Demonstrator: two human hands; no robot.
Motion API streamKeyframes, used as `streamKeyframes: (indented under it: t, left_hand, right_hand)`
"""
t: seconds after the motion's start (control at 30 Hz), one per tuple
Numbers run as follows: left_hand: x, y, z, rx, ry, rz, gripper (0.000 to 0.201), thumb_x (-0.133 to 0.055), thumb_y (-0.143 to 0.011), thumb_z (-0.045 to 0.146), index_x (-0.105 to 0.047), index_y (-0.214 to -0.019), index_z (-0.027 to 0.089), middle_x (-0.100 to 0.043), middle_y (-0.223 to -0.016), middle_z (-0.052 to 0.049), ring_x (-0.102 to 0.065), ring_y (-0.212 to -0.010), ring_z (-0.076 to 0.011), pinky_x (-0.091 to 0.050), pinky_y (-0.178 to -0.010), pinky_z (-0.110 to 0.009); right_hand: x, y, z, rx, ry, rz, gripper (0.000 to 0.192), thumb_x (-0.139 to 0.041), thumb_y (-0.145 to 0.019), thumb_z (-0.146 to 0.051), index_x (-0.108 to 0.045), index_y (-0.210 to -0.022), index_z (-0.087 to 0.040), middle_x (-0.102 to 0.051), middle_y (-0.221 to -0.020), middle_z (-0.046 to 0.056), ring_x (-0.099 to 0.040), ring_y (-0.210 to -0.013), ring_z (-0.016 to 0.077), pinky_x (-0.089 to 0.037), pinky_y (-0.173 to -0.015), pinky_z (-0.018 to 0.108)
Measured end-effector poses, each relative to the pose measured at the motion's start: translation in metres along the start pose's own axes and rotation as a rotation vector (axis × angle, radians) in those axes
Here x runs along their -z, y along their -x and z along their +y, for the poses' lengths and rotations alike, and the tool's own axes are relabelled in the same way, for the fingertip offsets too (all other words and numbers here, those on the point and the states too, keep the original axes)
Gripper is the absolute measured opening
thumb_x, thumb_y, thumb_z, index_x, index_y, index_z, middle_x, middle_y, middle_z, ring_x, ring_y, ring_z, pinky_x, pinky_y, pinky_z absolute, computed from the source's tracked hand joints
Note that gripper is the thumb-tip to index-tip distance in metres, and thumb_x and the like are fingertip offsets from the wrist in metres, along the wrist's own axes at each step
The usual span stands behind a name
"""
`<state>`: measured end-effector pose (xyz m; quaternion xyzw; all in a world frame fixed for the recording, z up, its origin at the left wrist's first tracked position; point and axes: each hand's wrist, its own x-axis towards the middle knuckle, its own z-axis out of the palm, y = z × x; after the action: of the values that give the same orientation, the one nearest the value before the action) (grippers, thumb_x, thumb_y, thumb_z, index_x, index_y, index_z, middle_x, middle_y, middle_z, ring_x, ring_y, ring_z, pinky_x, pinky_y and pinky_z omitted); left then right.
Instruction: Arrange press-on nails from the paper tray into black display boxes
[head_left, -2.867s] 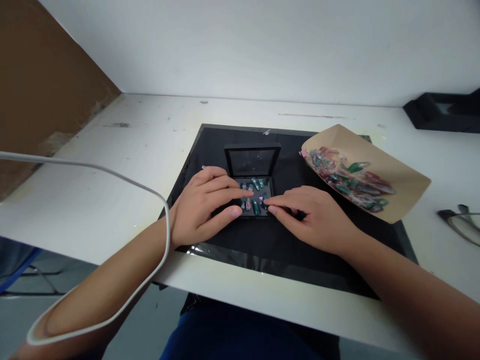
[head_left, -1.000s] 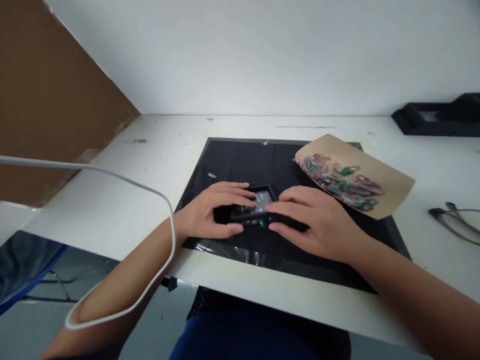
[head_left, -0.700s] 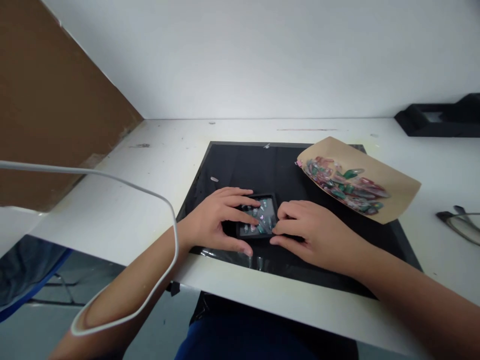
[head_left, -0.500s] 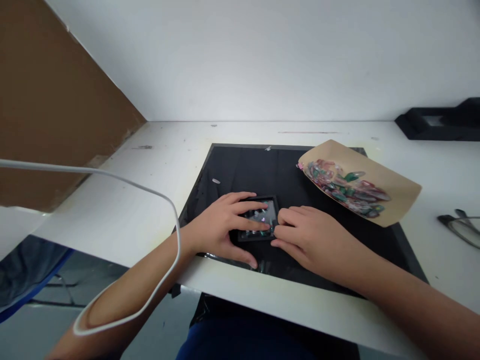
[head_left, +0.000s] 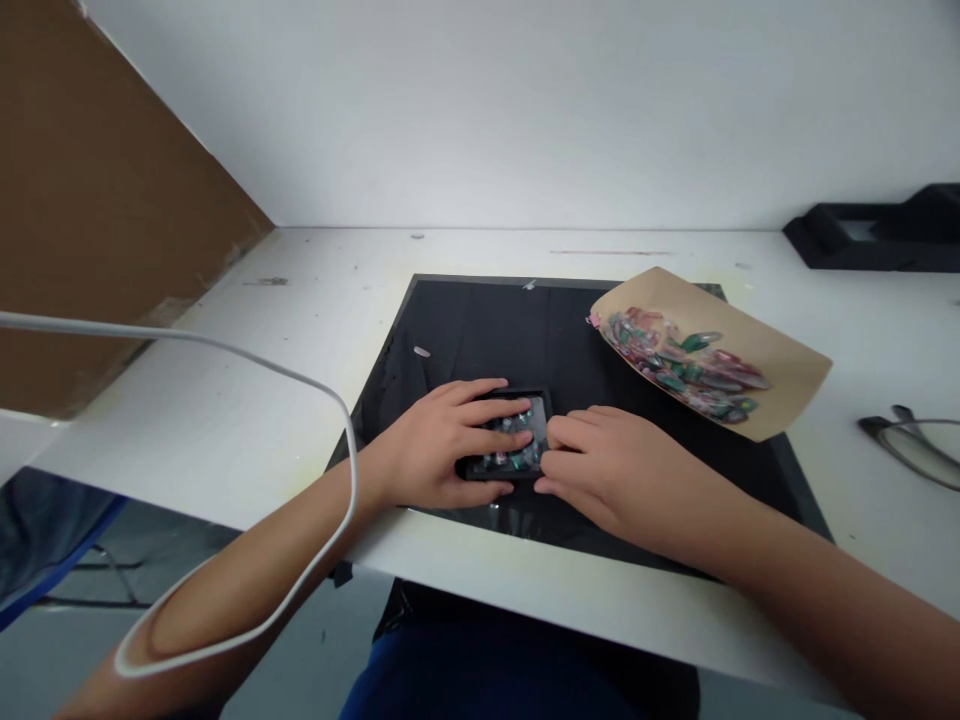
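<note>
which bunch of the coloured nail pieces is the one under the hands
The pieces in the small black case on the black mat, between the left hand and right hand. The other bunch lies loose on the brown paper, untouched.

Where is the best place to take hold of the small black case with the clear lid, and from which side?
Probably the two short side edges of the small black case, fingers coming from left and right. It lies flat and closed on the black mat, and the left hand and right hand already flank it.
</note>
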<state>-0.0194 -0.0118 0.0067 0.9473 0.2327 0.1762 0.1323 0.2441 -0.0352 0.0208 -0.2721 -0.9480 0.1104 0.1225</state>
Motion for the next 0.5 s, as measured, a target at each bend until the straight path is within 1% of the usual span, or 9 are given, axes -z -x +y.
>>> streamKeyframes:
  t: [0.13,0.23,0.3,0.37,0.43,0.5]
  left_hand:
    - [0.0006,-0.0017,-0.0012,-0.009,0.053,0.026,0.054,-0.076,-0.083,0.047,-0.066,-0.132,0.025,-0.062,-0.144,-0.010,-0.058,-0.135,-0.0327,-0.045,-0.117,-0.057]
    - [0.0013,-0.0011,-0.0024,-0.005,0.068,0.022,0.059,-0.077,-0.082,0.048,-0.063,-0.135,0.026,-0.062,-0.145,-0.009,-0.055,-0.138,-0.0337,-0.047,-0.116,-0.056]
    - [0.0016,-0.0003,-0.0020,0.014,0.093,0.018,0.069,-0.078,-0.081,0.049,-0.057,-0.143,0.027,-0.059,-0.148,-0.011,-0.053,-0.140,-0.0342,-0.048,-0.115,-0.055]
    - [0.0023,0.0002,-0.0010,0.031,0.141,0.024,0.082,-0.078,-0.081,0.048,-0.045,-0.152,0.026,-0.055,-0.152,-0.013,-0.052,-0.141,-0.0336,-0.048,-0.116,-0.053]
    - [0.0036,0.0000,-0.0003,0.052,0.191,0.032,0.090,-0.079,-0.082,0.047,-0.035,-0.158,0.026,-0.051,-0.154,-0.014,-0.051,-0.142,-0.0328,-0.047,-0.117,-0.050]
    - [0.0050,-0.0003,-0.0005,0.079,0.221,0.036,0.094,-0.080,-0.081,0.047,-0.032,-0.159,0.027,-0.050,-0.155,-0.014,-0.051,-0.142,-0.0331,-0.047,-0.118,-0.049]
  right_hand:
    - [-0.0040,0.0002,-0.0004,0.012,0.019,0.018,0.022,-0.056,-0.100,-0.026,-0.064,-0.081,-0.019,-0.062,-0.084,0.003,-0.054,-0.074,0.0190,-0.038,-0.070,0.034]
    - [-0.0050,0.0003,-0.0011,0.014,0.006,0.014,0.022,-0.056,-0.100,-0.027,-0.063,-0.081,-0.018,-0.063,-0.085,0.003,-0.054,-0.074,0.0190,-0.040,-0.071,0.034]
    - [-0.0041,0.0004,-0.0022,0.037,0.021,0.023,0.022,-0.057,-0.099,-0.025,-0.063,-0.079,-0.018,-0.062,-0.082,0.003,-0.054,-0.073,0.0192,-0.039,-0.070,0.035]
    - [-0.0028,0.0005,-0.0022,0.053,0.010,0.046,0.023,-0.057,-0.099,-0.025,-0.063,-0.078,-0.018,-0.062,-0.080,0.003,-0.054,-0.072,0.0193,-0.039,-0.070,0.034]
    - [-0.0020,0.0005,-0.0005,0.044,-0.041,0.079,0.024,-0.056,-0.100,-0.028,-0.064,-0.080,-0.018,-0.063,-0.081,0.003,-0.054,-0.073,0.0188,-0.039,-0.070,0.034]
    - [-0.0019,0.0004,0.0024,0.028,-0.096,0.117,0.024,-0.055,-0.102,-0.031,-0.066,-0.084,-0.018,-0.064,-0.082,0.004,-0.054,-0.073,0.0180,-0.039,-0.069,0.033]
